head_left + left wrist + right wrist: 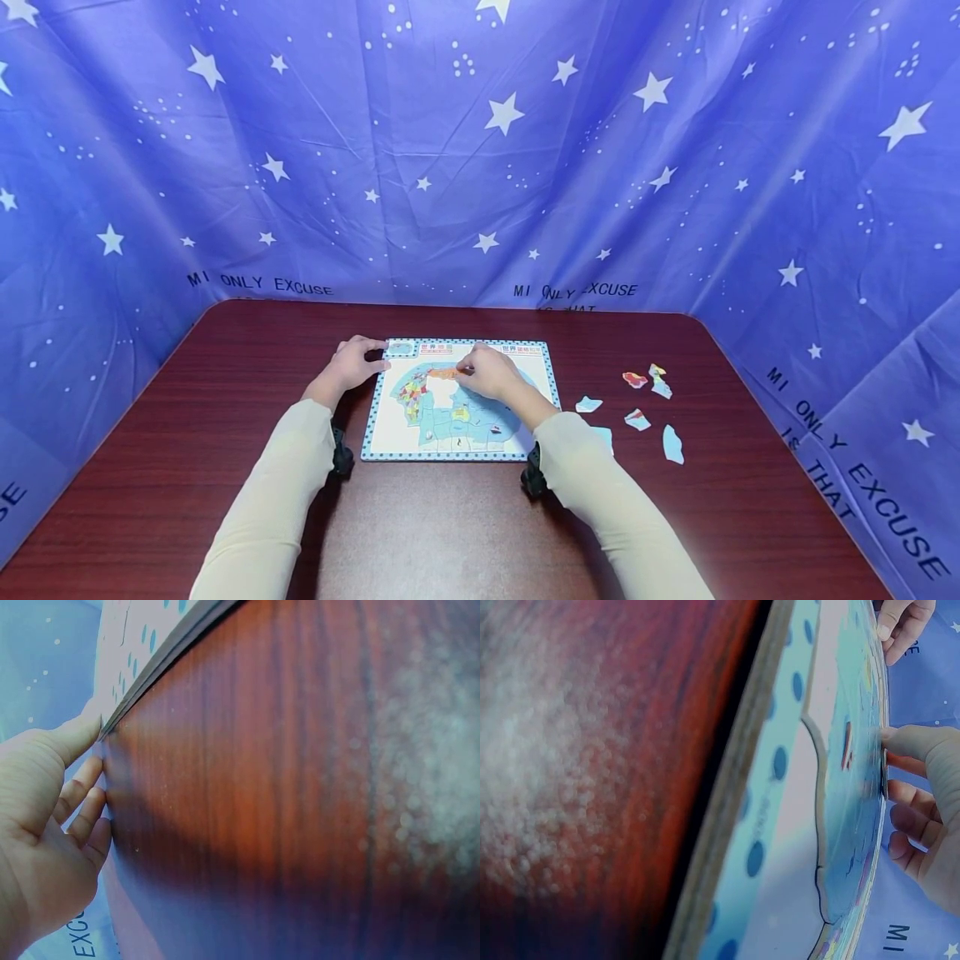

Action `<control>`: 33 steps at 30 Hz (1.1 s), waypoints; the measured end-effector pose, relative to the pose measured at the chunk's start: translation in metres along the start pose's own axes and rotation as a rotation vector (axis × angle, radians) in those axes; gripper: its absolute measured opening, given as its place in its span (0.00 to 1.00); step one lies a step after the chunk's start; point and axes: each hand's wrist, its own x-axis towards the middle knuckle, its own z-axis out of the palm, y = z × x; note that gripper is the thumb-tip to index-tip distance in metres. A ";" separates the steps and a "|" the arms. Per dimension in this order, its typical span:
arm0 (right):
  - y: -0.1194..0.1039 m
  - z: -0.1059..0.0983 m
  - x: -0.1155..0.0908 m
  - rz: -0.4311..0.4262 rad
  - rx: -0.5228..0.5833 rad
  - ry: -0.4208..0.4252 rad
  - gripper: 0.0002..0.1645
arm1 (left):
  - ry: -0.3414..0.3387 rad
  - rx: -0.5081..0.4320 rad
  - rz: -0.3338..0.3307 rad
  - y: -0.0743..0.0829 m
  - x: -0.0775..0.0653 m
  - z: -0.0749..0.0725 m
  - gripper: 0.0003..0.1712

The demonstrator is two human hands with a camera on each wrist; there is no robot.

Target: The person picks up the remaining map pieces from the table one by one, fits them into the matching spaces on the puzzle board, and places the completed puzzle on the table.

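Observation:
A world-map jigsaw puzzle board [397, 417] with a blue dotted border lies on the table. Its map is partly filled, with a white gap left of the right hand. My left hand [352, 364] is at the board's upper left edge, its thumb [79, 735] touching the rim and its other fingers loosely extended. Over the upper middle of the map, my right hand [491, 375] pinches a thin puzzle piece [886, 776] between thumb and fingers, close against the board. An orange puzzle piece [444, 374] shows right at those fingertips; the hand hides the area beneath it.
Several loose puzzle pieces lie right of the board, among them a red one [634, 380] and a long pale blue one [672, 444]. Another pale piece [602, 436] is partly hidden by the right sleeve. A star-patterned blue curtain [420, 233] hangs around the dark red table [247, 358].

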 end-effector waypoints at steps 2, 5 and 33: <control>0.000 -0.001 -0.001 0.004 0.016 -0.004 0.15 | 0.001 -0.003 -0.003 0.000 0.000 0.000 0.28; -0.001 -0.001 -0.002 0.007 0.036 -0.005 0.14 | 0.002 -0.007 -0.005 0.000 0.000 0.001 0.28; 0.016 -0.003 -0.005 0.059 0.172 0.046 0.13 | -0.008 0.009 0.000 0.001 0.000 0.001 0.28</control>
